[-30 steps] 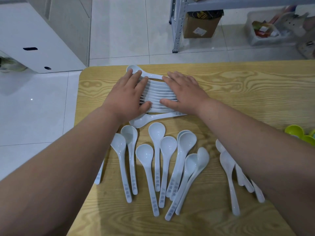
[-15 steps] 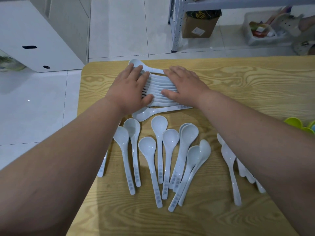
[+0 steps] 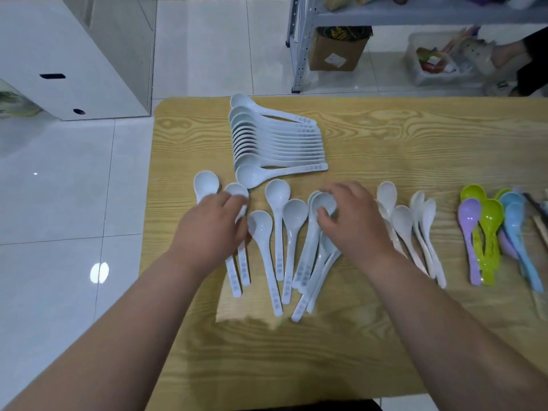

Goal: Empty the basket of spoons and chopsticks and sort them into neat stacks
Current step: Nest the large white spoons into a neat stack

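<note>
Probably light, stiff and slick, the loose white spoons [image 3: 277,193] lift best by the bowl, where the left hand [image 3: 212,225] and right hand [image 3: 354,222] each curl fingers round one.

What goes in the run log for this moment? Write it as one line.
phase: sorting | left hand: on loose white spoon, grip unclear | right hand: pinches centre spoon | stacked row: untouched

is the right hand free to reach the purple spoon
Probably yes: nothing stands between the right hand and the purple spoon, only flat white spoons, though it grips a spoon bowl.
</note>
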